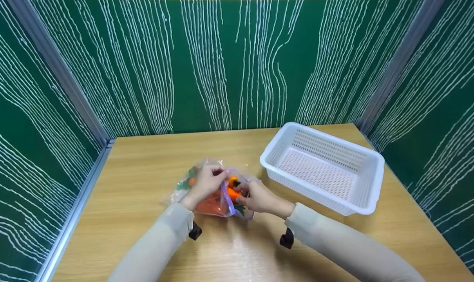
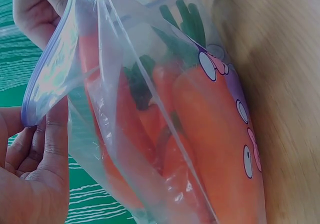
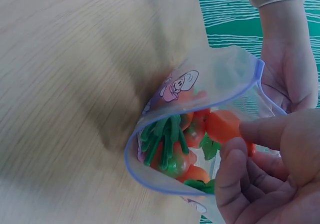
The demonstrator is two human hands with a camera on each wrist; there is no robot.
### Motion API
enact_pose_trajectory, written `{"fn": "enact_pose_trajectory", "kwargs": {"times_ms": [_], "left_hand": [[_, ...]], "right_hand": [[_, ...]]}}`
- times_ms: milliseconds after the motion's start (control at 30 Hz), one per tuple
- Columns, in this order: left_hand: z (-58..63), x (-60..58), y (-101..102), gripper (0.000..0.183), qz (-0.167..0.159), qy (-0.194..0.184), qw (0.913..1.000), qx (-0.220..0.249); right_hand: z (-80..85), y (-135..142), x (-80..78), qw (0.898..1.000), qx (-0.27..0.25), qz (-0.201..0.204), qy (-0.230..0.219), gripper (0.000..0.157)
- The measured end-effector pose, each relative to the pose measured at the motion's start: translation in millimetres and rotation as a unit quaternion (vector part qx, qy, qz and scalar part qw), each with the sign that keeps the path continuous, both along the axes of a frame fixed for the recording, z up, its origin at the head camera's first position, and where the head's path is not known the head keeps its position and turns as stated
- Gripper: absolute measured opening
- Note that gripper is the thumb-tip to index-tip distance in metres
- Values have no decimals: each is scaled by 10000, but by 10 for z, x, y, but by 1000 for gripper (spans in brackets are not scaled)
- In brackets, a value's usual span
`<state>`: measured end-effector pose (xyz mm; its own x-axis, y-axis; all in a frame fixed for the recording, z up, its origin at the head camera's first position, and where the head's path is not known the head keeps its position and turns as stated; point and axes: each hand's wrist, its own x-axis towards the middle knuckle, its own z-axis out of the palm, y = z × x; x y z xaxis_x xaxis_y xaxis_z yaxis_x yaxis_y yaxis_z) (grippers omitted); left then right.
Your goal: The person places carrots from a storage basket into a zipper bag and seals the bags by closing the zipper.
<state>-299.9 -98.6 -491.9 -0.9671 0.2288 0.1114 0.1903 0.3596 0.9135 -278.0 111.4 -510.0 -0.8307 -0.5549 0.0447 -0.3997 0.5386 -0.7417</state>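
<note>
A clear zip bag (image 1: 211, 207) with a purple rim lies on its side, its mouth facing right. My left hand (image 1: 209, 182) pinches the rim between thumb and fingers, holding the mouth apart. At the opening, my right hand (image 1: 258, 196) has thumb and forefinger on an orange toy vegetable (image 3: 222, 126). Inside are more toy vegetables: a big toy carrot (image 2: 212, 129) with a green top, long red toy peppers (image 2: 132, 119), and a red-and-green toy tomato (image 3: 175, 161). Cartoon figures (image 3: 182, 86) are printed on the plastic. My right fingers hide part of the orange piece.
A white perforated plastic basket (image 1: 319, 168) stands to the right of the bag on the wooden table (image 1: 143, 168). Green panels (image 1: 245, 66) with white wavy lines wall the table at the back and sides, with metal posts (image 1: 60, 66) at the corners.
</note>
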Motion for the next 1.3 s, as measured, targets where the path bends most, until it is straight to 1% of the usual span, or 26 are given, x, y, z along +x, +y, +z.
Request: {"fn": "enact_pose_trajectory", "kwargs": {"times_ms": [133, 267, 367, 500, 600, 667, 733, 833, 1033, 1200, 1300], "left_hand": [[2, 3, -4, 22, 40, -66, 10000, -34], [16, 11, -7, 22, 44, -107, 9999, -60], [25, 13, -7, 22, 39, -111, 9999, -70], [31, 20, -7, 21, 18, -145, 9999, -19], [25, 25, -10, 21, -19, -151, 9999, 30], [22, 24, -7, 21, -16, -97, 10000, -11], [16, 22, -6, 21, 12, -42, 10000, -65], [6, 12, -6, 21, 60, 14, 9999, -108], [1, 3, -11, 21, -24, 39, 10000, 55], [-11, 11, -5, 22, -48, 50, 9999, 124], [-17, 14, 2, 22, -51, -23, 9998, 167]], "right_hand": [[-13, -54, -4, 10000, -11, 1, 79, 19], [-30, -103, -8, 9998, -52, -183, 29, 22], [-61, -148, -21, 9995, -144, -245, 127, 19], [-121, -198, -49, 9986, -290, -223, 374, 13], [-151, -207, -53, 9984, -360, -225, 378, 12], [-148, -201, -47, 9984, -422, -203, 309, 15], [-127, -180, -30, 9985, -452, -158, 251, 19], [-52, -128, 4, 9989, -396, -142, 222, 23], [102, 63, 21, 9985, -400, -325, 177, 20], [130, 233, -4, 9977, -419, -527, 103, 22], [128, 314, -21, 9971, -503, -569, 45, 24]]}}
